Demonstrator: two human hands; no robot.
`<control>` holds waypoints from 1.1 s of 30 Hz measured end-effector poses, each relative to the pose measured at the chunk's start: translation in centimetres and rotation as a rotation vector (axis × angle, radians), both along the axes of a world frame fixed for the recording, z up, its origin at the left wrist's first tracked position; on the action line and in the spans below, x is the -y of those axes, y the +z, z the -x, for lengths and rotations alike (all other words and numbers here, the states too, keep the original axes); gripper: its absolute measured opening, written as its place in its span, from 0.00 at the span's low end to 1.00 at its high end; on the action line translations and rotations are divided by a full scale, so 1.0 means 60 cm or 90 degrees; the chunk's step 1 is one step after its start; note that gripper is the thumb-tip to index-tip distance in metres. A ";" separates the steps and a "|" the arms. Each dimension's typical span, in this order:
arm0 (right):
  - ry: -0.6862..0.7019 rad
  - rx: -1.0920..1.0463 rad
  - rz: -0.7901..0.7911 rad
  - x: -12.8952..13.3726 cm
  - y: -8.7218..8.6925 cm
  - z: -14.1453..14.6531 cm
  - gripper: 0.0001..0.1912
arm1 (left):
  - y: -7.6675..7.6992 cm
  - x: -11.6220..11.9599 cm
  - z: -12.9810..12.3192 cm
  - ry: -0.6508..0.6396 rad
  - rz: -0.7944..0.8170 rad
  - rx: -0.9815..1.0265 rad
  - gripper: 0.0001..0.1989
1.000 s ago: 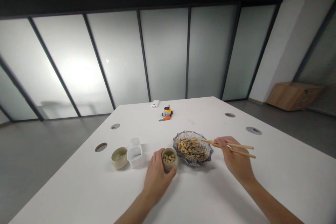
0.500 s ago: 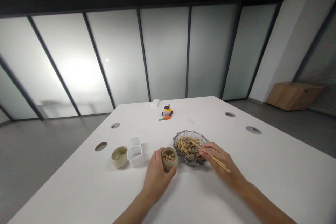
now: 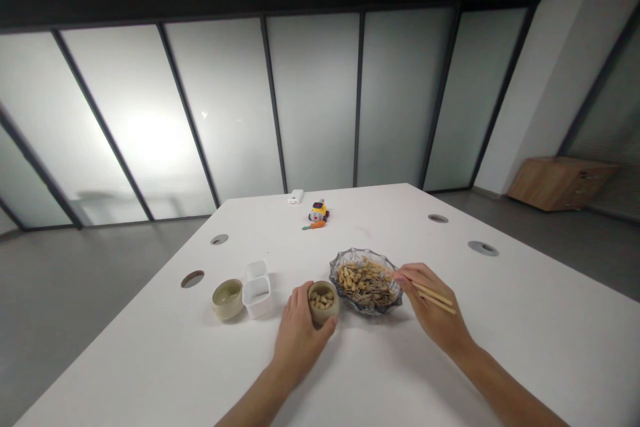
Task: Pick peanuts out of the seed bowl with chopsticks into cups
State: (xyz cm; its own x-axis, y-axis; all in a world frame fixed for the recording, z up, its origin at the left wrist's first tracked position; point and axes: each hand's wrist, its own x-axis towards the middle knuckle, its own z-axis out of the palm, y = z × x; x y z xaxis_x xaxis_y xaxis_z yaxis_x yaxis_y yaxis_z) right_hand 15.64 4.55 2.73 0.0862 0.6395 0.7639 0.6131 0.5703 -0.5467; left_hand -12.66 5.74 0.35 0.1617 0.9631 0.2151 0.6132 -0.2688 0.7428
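Shifted rightward since the earlier frame: right hand (image 3: 437, 320), gripping chopsticks (image 3: 443, 299) at glass bowl (image 3: 371, 312). Left hand (image 3: 300, 330) clasps filled cup (image 3: 325, 315). Leftward: white containers (image 3: 259, 307), second cup (image 3: 228, 308). Beyond: toy vehicle (image 3: 319, 211), orange carrot (image 3: 317, 225).

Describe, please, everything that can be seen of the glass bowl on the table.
The bowl looks like clear, grey-tinted glass, wide, with a wavy, pointed rim. It stands upright on the white table, holding pale peanuts mostly on its left and slender grey-brown seeds toward its near right. A small cup stands close at its left; whether they touch is unclear. Chopsticks in the right hand reach over its right side.
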 end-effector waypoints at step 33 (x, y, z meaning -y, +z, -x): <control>0.058 -0.394 0.156 -0.009 0.008 0.000 0.23 | -0.004 0.001 -0.001 0.001 -0.006 0.010 0.33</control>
State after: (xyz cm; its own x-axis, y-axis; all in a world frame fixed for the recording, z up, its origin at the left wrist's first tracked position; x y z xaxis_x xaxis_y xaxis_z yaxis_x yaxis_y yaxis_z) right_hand 15.63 5.06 3.21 0.3997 0.8137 0.4221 0.1000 0.4190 -0.9025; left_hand -12.60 5.66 0.11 0.1564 0.9612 0.2271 0.6019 -0.2750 0.7497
